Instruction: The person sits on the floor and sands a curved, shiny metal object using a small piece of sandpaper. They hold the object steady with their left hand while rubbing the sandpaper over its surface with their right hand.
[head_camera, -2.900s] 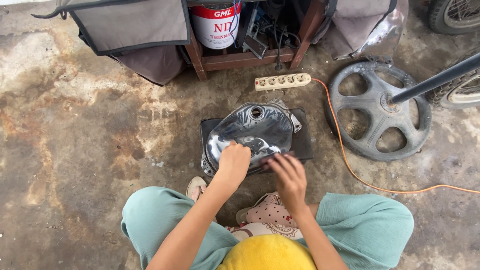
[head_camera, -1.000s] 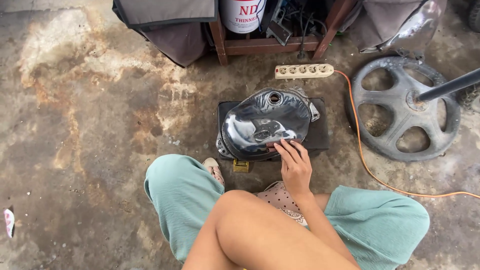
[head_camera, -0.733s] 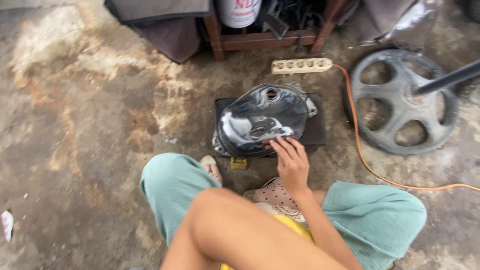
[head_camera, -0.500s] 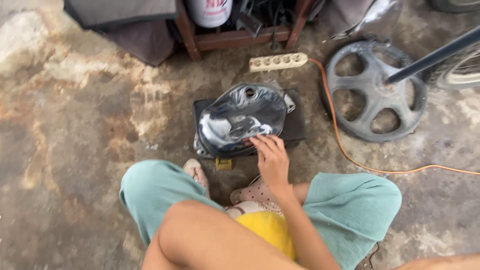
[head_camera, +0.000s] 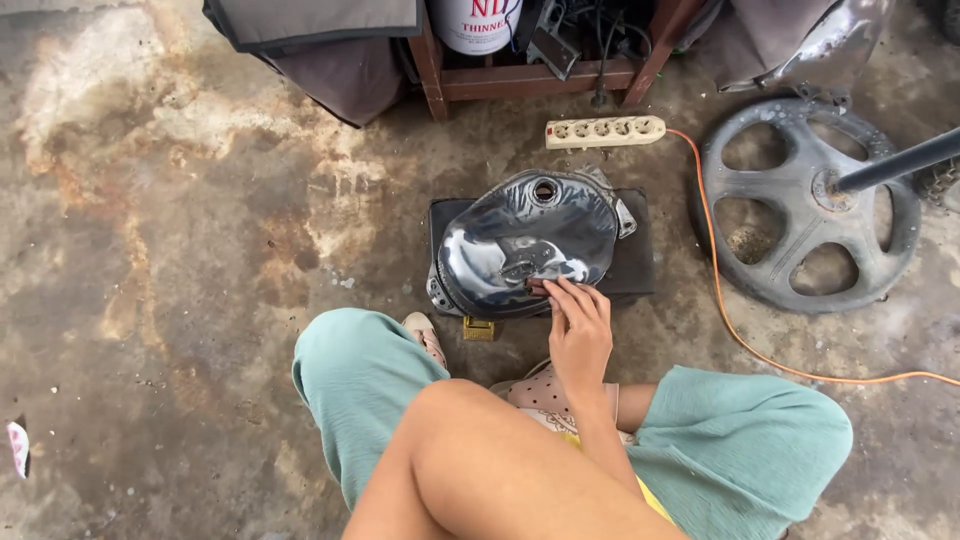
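Note:
A glossy dark grey motorcycle fuel tank (head_camera: 520, 240) with a round filler hole lies on a black mat (head_camera: 637, 262) on the concrete floor. My right hand (head_camera: 578, 328) rests on the tank's near edge. Its fingertips press a small reddish-brown piece (head_camera: 537, 287) flat against the surface. My left forearm (head_camera: 480, 470) crosses the bottom of the view, and its hand is out of frame. I squat in teal trousers, with patterned slippers (head_camera: 545, 395) just below the tank.
A white power strip (head_camera: 605, 131) and its orange cable (head_camera: 740, 345) lie behind and right of the tank. A grey spoked wheel (head_camera: 800, 200) lies at the right. At the back stands a wooden rack (head_camera: 540, 80) with a white can (head_camera: 478, 20). A small yellow block (head_camera: 478, 328) sits by the mat.
My left hand has left the tank and its arm now crosses the lower view. My right hand has stayed at the tank's near edge with small shifts. The view has swung about.

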